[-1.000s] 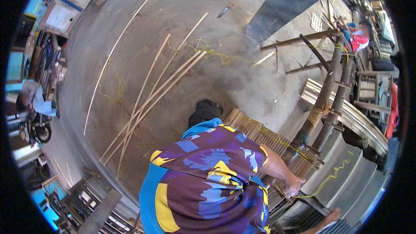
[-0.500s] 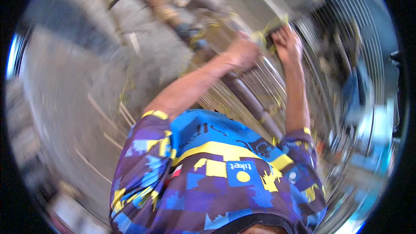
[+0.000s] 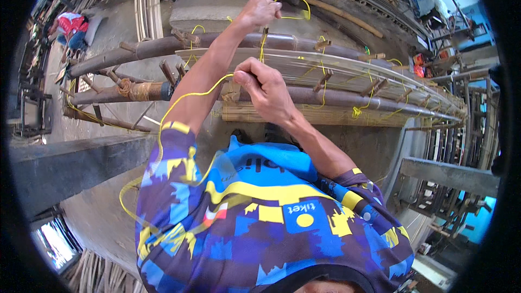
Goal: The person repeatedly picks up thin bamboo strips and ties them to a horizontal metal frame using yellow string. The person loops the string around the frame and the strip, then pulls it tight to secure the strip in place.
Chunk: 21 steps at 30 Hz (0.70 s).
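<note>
My left hand is closed beyond the far pole, with a loop of yellow cord beside its fingers. Nearer to me, my right hand pinches the cord between thumb and finger. From that pinch a loose length trails left across my left forearm and sleeve. More yellow cord hangs at a wooden peg between the hands. Below them, long thin slats lie between the far dark pole and the near dark pole. Several cord pieces are looped around pegs farther right.
A grey beam crosses at the left, and another beam stands at the right. Concrete steps lie beyond the rack. A person in red is at the far left. Rope binding wraps the near pole's left part.
The blurred view has swung and become sharp, so the rack now runs across it. My hands have moved apart, the left to the far side and the right nearer me, and loose cord now trails leftward.
</note>
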Available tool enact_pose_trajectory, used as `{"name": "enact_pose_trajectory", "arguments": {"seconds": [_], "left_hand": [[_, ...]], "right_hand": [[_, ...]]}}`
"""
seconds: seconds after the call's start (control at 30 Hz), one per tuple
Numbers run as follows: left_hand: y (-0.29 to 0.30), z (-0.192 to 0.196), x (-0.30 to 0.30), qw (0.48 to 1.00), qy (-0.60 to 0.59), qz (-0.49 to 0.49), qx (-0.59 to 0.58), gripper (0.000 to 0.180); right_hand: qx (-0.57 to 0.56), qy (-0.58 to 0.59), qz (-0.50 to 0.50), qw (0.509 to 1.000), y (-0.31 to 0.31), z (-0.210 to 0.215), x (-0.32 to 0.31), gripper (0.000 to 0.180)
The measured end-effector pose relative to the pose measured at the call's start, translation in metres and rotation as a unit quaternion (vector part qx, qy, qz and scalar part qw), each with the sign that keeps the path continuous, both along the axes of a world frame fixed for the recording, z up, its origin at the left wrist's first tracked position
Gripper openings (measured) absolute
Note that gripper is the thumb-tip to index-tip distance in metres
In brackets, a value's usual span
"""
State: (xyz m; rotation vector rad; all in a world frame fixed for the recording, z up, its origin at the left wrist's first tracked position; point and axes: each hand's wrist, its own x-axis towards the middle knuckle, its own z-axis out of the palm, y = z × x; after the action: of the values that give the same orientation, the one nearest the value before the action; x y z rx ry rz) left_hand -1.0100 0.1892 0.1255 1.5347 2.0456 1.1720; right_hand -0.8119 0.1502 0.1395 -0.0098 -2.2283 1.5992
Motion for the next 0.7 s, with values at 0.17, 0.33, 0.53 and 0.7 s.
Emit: {"name": "enact_pose_trajectory", "arguments": {"seconds": [0.17, 0.33, 0.53, 0.7], "left_hand": [[0.026, -0.074, -0.030, 0.968, -0.209, 0.022, -0.137, 0.024], [0.009, -0.026, -0.034, 0.951, 0.108, 0.185, -0.224, 0.025], [0.001, 0.023, 0.074, 0.975, 0.133, -0.074, -0.160, 0.044], [0.027, -0.005, 0.124, 0.974, 0.182, -0.038, -0.127, 0.024]], "right_hand": [[0.266, -0.034, 0.059, 0.962, -0.019, -0.034, 0.004, 0.011], [0.374, -0.040, 0.171, 0.911, -0.030, -0.105, 0.053, 0.017], [-0.117, -0.169, -0.186, 0.961, 0.040, -0.045, 0.157, 0.023], [0.117, -0.105, -0.471, 0.868, 0.064, -0.047, 0.118, 0.025]]}}
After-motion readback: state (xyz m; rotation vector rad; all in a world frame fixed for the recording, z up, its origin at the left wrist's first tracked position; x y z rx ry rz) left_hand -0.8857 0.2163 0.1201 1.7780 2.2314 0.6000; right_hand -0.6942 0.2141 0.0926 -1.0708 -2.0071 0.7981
